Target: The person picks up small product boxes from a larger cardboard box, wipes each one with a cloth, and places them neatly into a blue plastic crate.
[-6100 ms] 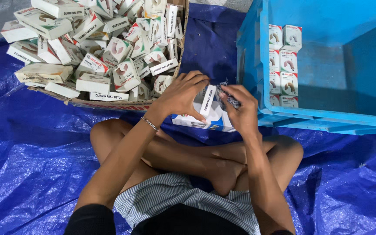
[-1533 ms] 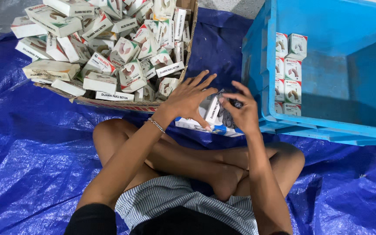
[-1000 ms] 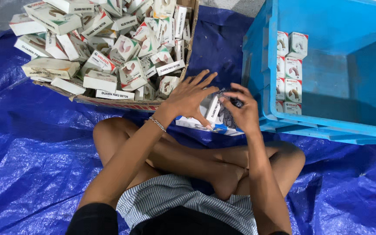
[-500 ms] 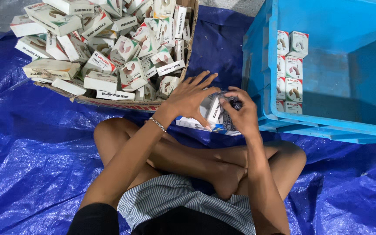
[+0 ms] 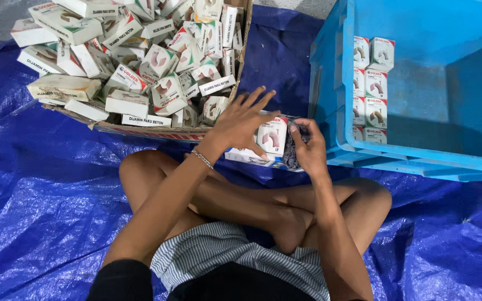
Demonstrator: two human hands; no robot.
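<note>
I sit cross-legged on a blue tarp. My left hand [image 5: 241, 120] steadies a small white box [image 5: 271, 136] with a red-and-grey picture, its fingers splayed above it. My right hand [image 5: 311, 149] pinches a dark bundle [image 5: 291, 155] against the box's right side; I cannot make out what the bundle is. Under the box lie a few flat white boxes [image 5: 245, 157]. Both hands work in front of my knees, between the cardboard carton and the blue crate.
An open cardboard carton [image 5: 157, 132] at upper left is heaped with several small white boxes [image 5: 157, 61]. A large blue plastic crate [image 5: 419, 150] stands at right, with several of the same boxes [image 5: 370, 83] stacked against its left inner wall. The blue tarp [image 5: 40, 184] covers the floor.
Both hands stay at the small white box. My right hand's fingers have shifted slightly on the dark bundle; the view has barely moved.
</note>
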